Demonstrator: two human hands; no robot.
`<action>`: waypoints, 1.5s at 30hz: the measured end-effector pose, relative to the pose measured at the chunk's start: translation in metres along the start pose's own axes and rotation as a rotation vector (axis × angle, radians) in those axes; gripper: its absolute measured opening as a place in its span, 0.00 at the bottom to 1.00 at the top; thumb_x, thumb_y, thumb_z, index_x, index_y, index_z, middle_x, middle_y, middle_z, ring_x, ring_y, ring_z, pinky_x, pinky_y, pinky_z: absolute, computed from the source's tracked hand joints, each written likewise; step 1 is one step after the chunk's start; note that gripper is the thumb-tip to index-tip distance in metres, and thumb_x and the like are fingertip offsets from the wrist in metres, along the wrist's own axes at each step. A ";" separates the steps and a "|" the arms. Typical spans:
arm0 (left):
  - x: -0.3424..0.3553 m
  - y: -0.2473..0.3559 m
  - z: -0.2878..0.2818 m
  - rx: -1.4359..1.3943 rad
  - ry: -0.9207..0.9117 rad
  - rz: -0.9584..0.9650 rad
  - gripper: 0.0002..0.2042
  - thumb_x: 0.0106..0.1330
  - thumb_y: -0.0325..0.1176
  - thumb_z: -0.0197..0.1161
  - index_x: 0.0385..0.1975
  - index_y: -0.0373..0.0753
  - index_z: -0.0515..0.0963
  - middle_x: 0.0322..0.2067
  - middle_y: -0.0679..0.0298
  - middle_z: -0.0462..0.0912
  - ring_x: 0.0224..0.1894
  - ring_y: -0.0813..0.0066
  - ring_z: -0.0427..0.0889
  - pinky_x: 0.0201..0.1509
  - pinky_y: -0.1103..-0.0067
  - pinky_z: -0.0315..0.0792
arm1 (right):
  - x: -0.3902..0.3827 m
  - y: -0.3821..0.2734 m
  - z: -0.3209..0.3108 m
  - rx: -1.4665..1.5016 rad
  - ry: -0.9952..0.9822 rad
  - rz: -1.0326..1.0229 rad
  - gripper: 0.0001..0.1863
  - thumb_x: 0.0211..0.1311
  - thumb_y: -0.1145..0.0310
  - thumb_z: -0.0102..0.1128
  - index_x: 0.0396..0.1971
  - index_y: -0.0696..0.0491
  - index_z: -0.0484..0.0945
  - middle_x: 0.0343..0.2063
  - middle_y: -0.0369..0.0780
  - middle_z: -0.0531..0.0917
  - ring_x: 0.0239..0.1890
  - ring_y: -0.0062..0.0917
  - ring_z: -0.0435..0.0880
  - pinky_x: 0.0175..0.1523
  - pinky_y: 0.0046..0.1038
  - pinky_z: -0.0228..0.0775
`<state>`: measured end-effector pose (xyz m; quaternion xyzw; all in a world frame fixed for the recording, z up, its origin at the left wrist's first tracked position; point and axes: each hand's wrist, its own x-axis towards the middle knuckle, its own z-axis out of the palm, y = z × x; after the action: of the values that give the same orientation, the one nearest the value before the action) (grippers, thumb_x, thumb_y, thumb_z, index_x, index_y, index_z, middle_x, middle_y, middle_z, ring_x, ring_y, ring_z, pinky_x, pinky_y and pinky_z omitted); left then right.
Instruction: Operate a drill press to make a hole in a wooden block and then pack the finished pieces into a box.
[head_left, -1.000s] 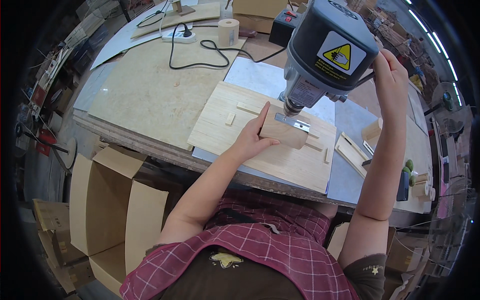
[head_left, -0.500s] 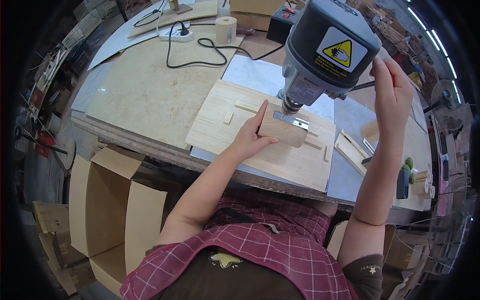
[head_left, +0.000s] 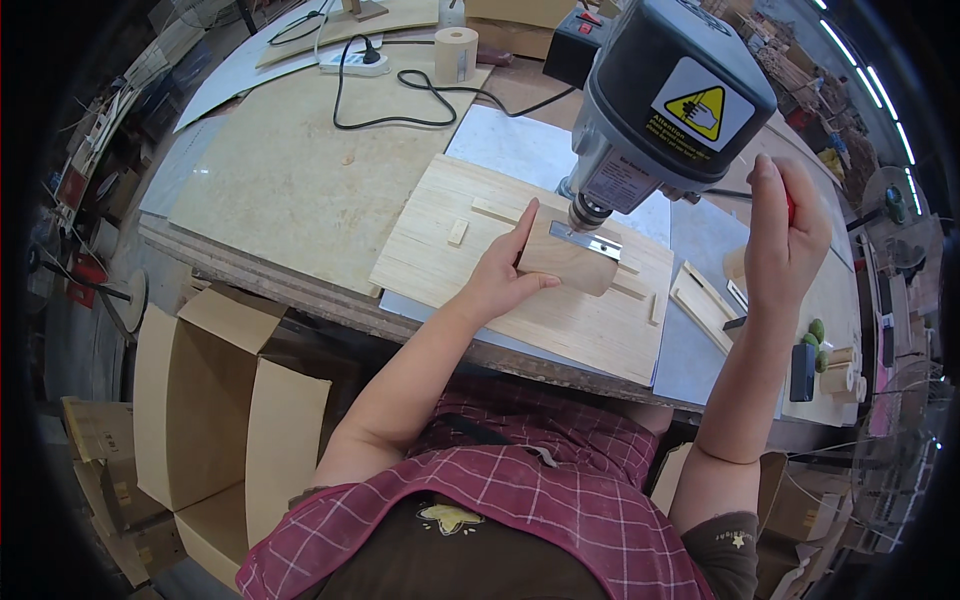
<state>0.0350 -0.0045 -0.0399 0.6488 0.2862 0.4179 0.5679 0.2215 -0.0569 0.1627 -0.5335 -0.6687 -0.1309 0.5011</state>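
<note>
My left hand (head_left: 500, 273) grips the left end of a pale wooden block (head_left: 570, 265), which has a shiny metal plate (head_left: 585, 240) on its upper face. The block sits on a light wooden board (head_left: 430, 250) fitted with thin strips. Directly over the plate is the chuck (head_left: 589, 214) of a dark drill press (head_left: 650, 50); its tip is too small to tell whether it touches. My right hand (head_left: 785, 235) is closed on the red-knobbed lever (head_left: 788, 208) at the machine's right side.
A power strip (head_left: 355, 62), black cord (head_left: 430, 118) and wooden cylinder (head_left: 456, 58) lie toward the back. At right are a slatted wooden piece (head_left: 700, 305), a dark phone (head_left: 802, 370), green fruit (head_left: 812, 335) and small wooden cylinders. An open cardboard box (head_left: 205, 420) stands below the table at left.
My right hand has come down with the lever, bit by bit, over the last second. The drill head appears slightly shifted right. My left hand and the block have stayed nearly still.
</note>
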 end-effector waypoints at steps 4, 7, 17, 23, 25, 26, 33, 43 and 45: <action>0.000 -0.002 0.000 0.032 0.002 0.021 0.47 0.45 0.23 0.66 0.64 0.41 0.41 0.43 0.53 0.73 0.44 0.68 0.74 0.49 0.80 0.66 | -0.006 -0.003 -0.001 0.023 -0.004 0.004 0.10 0.57 0.71 0.50 0.18 0.57 0.70 0.14 0.36 0.70 0.17 0.15 0.66 0.23 0.18 0.56; 0.000 -0.003 -0.001 0.028 -0.001 0.014 0.47 0.45 0.23 0.66 0.64 0.42 0.41 0.42 0.53 0.73 0.44 0.68 0.74 0.49 0.80 0.66 | -0.009 -0.004 -0.001 0.023 -0.018 -0.018 0.10 0.57 0.71 0.50 0.18 0.58 0.70 0.13 0.35 0.69 0.17 0.15 0.65 0.22 0.18 0.55; 0.001 -0.004 0.000 0.010 0.006 0.009 0.47 0.45 0.23 0.66 0.64 0.43 0.41 0.43 0.52 0.73 0.45 0.67 0.73 0.50 0.79 0.66 | -0.017 -0.008 -0.001 0.023 -0.017 -0.045 0.09 0.56 0.72 0.51 0.18 0.57 0.70 0.12 0.36 0.68 0.15 0.16 0.65 0.21 0.18 0.54; -0.001 -0.005 -0.001 0.017 0.006 0.013 0.47 0.45 0.24 0.66 0.64 0.43 0.41 0.43 0.52 0.73 0.45 0.67 0.73 0.50 0.79 0.66 | -0.021 -0.011 -0.001 -0.003 -0.012 -0.051 0.08 0.55 0.74 0.52 0.18 0.57 0.70 0.12 0.37 0.68 0.14 0.17 0.64 0.20 0.18 0.54; 0.000 -0.005 -0.001 0.036 0.009 0.008 0.47 0.45 0.24 0.67 0.64 0.43 0.41 0.43 0.52 0.73 0.45 0.67 0.73 0.50 0.79 0.65 | -0.022 -0.012 -0.002 -0.024 -0.018 -0.039 0.08 0.55 0.74 0.52 0.17 0.57 0.70 0.12 0.37 0.68 0.14 0.17 0.65 0.20 0.18 0.54; 0.000 -0.006 -0.001 0.028 0.009 0.014 0.47 0.45 0.24 0.67 0.64 0.43 0.42 0.43 0.52 0.73 0.45 0.67 0.73 0.50 0.79 0.65 | -0.022 -0.013 -0.002 -0.030 -0.012 -0.047 0.08 0.54 0.74 0.52 0.17 0.57 0.70 0.12 0.37 0.68 0.13 0.17 0.65 0.19 0.19 0.54; -0.001 -0.006 -0.002 0.003 0.004 0.018 0.48 0.45 0.24 0.67 0.64 0.44 0.41 0.43 0.52 0.73 0.45 0.67 0.73 0.49 0.79 0.66 | -0.026 -0.014 -0.002 -0.037 -0.033 -0.062 0.08 0.54 0.74 0.52 0.17 0.58 0.70 0.11 0.38 0.69 0.11 0.20 0.65 0.18 0.20 0.54; 0.000 -0.006 -0.001 0.026 0.001 -0.010 0.47 0.45 0.24 0.67 0.64 0.45 0.41 0.43 0.52 0.73 0.45 0.67 0.73 0.49 0.78 0.66 | -0.037 -0.014 0.001 -0.046 -0.025 -0.107 0.06 0.51 0.76 0.53 0.18 0.59 0.70 0.12 0.40 0.70 0.12 0.23 0.67 0.18 0.21 0.55; 0.000 -0.006 -0.001 0.003 -0.001 -0.008 0.47 0.45 0.24 0.67 0.64 0.45 0.41 0.44 0.53 0.73 0.46 0.67 0.73 0.50 0.79 0.66 | -0.040 -0.014 0.001 -0.033 -0.036 -0.089 0.06 0.51 0.76 0.53 0.17 0.59 0.70 0.12 0.40 0.70 0.12 0.24 0.67 0.18 0.22 0.55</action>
<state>0.0346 -0.0025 -0.0460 0.6487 0.2890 0.4150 0.5687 0.2061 -0.0850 0.1352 -0.5136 -0.6985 -0.1546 0.4737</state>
